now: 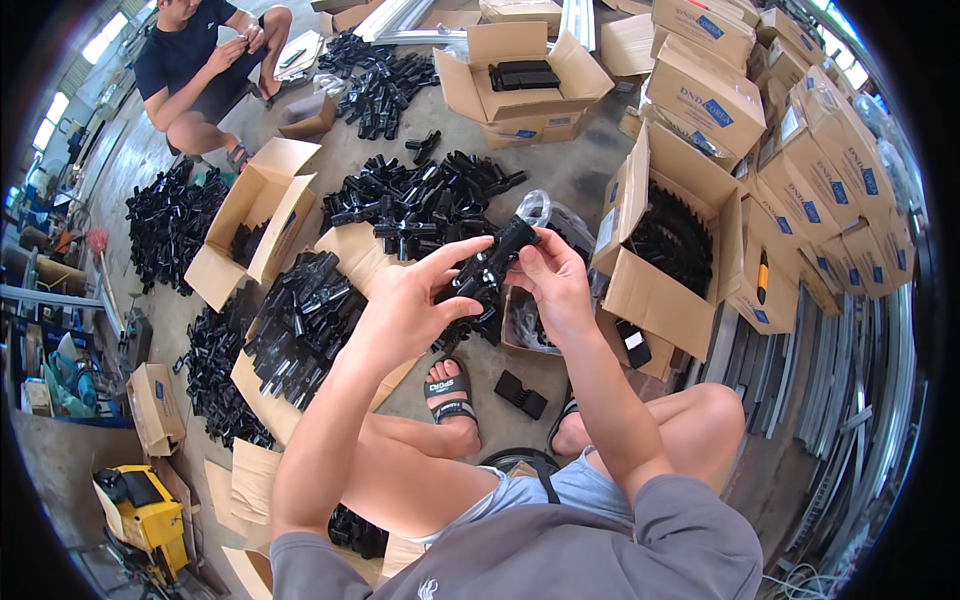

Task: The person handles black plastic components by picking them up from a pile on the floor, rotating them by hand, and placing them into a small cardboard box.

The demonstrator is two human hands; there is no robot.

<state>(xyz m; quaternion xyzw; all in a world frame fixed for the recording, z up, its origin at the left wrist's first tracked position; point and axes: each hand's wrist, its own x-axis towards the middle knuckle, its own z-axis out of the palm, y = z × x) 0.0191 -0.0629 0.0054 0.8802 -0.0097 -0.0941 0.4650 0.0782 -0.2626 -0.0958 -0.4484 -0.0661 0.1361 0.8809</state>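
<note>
In front of my chest both hands are on black parts. My left hand (400, 305) curves its index finger and thumb around a glossy black fitting (484, 280). Between the thumb and fingers of my right hand (556, 280) is a stubby black piece (516, 237), which meets the upper end of that fitting; whether the two are joined I cannot tell. Just beyond them lies a large heap of branched black fittings (410, 195). A clear plastic bag (535, 208) shows behind my right fingers. On the floor by my foot sits a black ribbed block (520, 394).
An open carton of black ribbed parts (668, 240) stands at right, beside stacked cartons (810, 180). Another open carton (525, 110) is ahead. More black fittings (305, 320) lie at left on cardboard. A co-worker (195, 70) squats far left. Metal profiles (830, 430) line the right.
</note>
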